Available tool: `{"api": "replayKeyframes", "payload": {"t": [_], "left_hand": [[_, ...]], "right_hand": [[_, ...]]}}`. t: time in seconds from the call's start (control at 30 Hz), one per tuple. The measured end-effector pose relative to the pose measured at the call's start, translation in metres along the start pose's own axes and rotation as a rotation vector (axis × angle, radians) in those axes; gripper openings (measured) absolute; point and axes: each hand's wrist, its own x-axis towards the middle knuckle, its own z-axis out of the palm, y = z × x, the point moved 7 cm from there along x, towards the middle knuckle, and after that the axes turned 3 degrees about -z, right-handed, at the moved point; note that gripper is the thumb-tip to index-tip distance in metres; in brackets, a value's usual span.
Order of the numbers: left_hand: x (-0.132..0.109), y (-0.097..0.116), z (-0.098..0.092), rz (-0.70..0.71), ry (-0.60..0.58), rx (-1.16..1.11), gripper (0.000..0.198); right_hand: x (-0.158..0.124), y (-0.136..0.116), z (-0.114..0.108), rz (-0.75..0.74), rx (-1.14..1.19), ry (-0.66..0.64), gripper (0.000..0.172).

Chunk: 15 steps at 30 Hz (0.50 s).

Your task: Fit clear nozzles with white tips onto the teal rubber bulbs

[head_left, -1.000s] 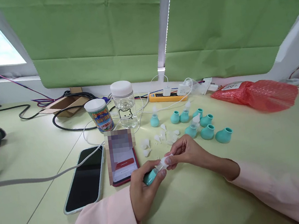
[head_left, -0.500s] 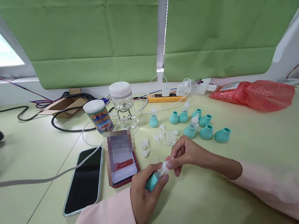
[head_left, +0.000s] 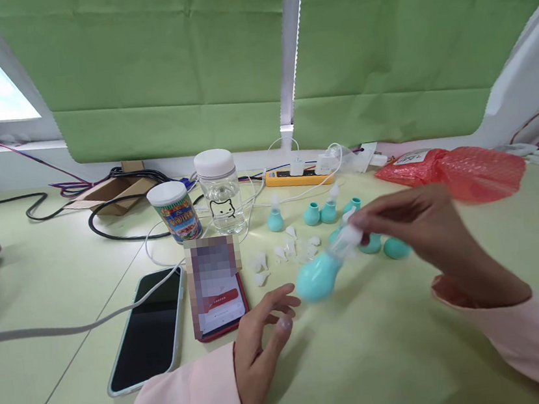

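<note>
My right hand pinches the clear and white tip end of a teal bulb, which hangs tilted above the table and looks blurred. Just left of the bulb, my left hand has its fingers apart and holds nothing. Behind are several teal bulbs; one with a white tip and an open-necked one stand upright. My right hand partly hides others, among them a teal bulb. Small white and clear pieces lie scattered beyond my left hand.
A black-screened phone and a red-edged phone lie at the left. Behind them stand a printed can and a clear bottle. A yellow power strip, cables and a red bubble-wrap bag are at the back.
My left hand has let go of the teal bulb and opened. My right hand has moved right and up, carrying the bulb by its tip end.
</note>
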Motion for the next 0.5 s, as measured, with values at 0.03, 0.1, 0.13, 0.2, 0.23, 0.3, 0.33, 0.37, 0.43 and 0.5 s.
{"api": "replayKeyframes", "payload": {"t": [0.03, 0.1, 0.13, 0.2, 0.23, 0.3, 0.33, 0.37, 0.43, 0.5], "left_hand": [[0.001, 0.0, 0.001, -0.004, -0.009, -0.003, 0.033], [0.002, 0.0, 0.003, -0.005, -0.012, 0.007, 0.03], [0.003, 0.001, 0.003, -0.001, -0.013, 0.019, 0.028], [0.004, 0.004, 0.005, 0.015, -0.028, 0.054, 0.023], [0.005, 0.006, 0.006, 0.028, -0.04, 0.073, 0.021], [0.005, 0.009, 0.007, 0.057, -0.065, 0.112, 0.018], [0.005, 0.01, 0.008, 0.072, -0.072, 0.131, 0.017], [0.005, 0.01, 0.008, 0.086, -0.078, 0.148, 0.016], [0.006, 0.011, 0.009, 0.104, -0.09, 0.179, 0.016], [0.006, 0.011, 0.01, 0.11, -0.103, 0.204, 0.015]], "right_hand": [[0.004, -0.002, -0.018, -0.055, -0.061, 0.152, 0.006], [0.008, -0.002, -0.049, -0.16, -0.215, 0.44, 0.009], [0.009, -0.001, -0.061, -0.204, -0.302, 0.549, 0.012], [0.012, 0.006, -0.079, -0.279, -0.498, 0.692, 0.018], [0.015, 0.012, -0.086, -0.302, -0.584, 0.719, 0.02], [0.023, 0.027, -0.098, -0.31, -0.737, 0.718, 0.023], [0.028, 0.037, -0.105, -0.276, -0.81, 0.692, 0.024], [0.034, 0.049, -0.111, -0.212, -0.88, 0.657, 0.023], [0.045, 0.078, -0.121, -0.036, -0.99, 0.521, 0.02], [0.052, 0.103, -0.123, 0.062, -1.069, 0.366, 0.019]]}}
